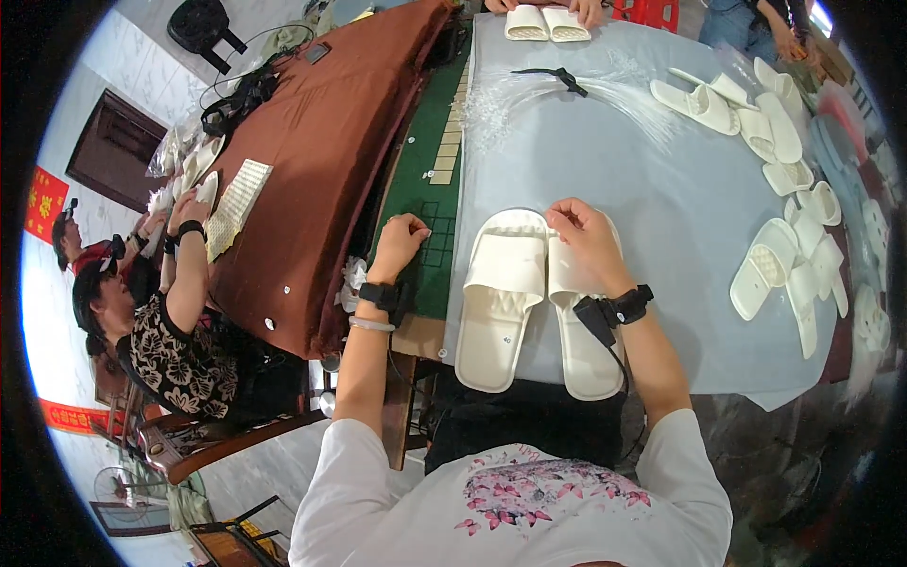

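Observation:
A pair of white slippers lies side by side in front of me, toes pointing away: the left slipper point(496, 321) and the right slipper point(581, 354). A small round sticker point(507, 339) sits on the left slipper's insole. My right hand point(588, 244) is over the right slipper's toe end, its fingers pinched together near the gap between the slippers. What they hold, if anything, is too small to name. To the left of the pair, above the green mat point(436, 213), my left hand point(401, 248) is closed with fingertips together. Anything in it cannot be made out.
A bundle of clear plastic strands point(605, 94) with a black tie lies farther up the grey-covered table point(680, 312). Several loose slippers point(765, 260) are on the right. Across the table, another person's hands hold slippers point(548, 25). Two people work at the brown-covered table point(312, 151).

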{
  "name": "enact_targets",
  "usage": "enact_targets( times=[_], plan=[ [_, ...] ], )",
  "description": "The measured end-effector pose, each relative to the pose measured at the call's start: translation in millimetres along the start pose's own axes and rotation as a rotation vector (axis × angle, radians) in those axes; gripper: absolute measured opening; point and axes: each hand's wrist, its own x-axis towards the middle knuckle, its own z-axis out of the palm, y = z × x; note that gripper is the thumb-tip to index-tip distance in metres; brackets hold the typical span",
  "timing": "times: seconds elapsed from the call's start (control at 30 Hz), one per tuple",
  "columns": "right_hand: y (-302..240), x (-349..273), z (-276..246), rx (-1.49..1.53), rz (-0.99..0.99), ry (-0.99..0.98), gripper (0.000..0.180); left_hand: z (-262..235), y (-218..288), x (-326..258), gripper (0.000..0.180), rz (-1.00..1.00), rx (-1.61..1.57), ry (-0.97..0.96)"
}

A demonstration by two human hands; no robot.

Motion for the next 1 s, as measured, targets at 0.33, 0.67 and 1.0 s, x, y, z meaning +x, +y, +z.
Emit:
enact_targets(
  times=[0.33, 0.67, 1.0],
  plan=[
    [-7, -2, 1, -0.037, -0.002, 0.002, 0.019, 13, -3, -1, 0.013, 0.09, 0.192, 0.05],
    [-4, -1, 1, -0.054, -0.009, 0.004, 0.019, 6, -9, -9, 0.022, -0.16, -0.121, 0.106],
    [-4, -1, 0, -0.028, -0.003, -0.003, 0.019, 10, 11, -8, 0.016, -0.165, 0.109, 0.123]
  ],
)
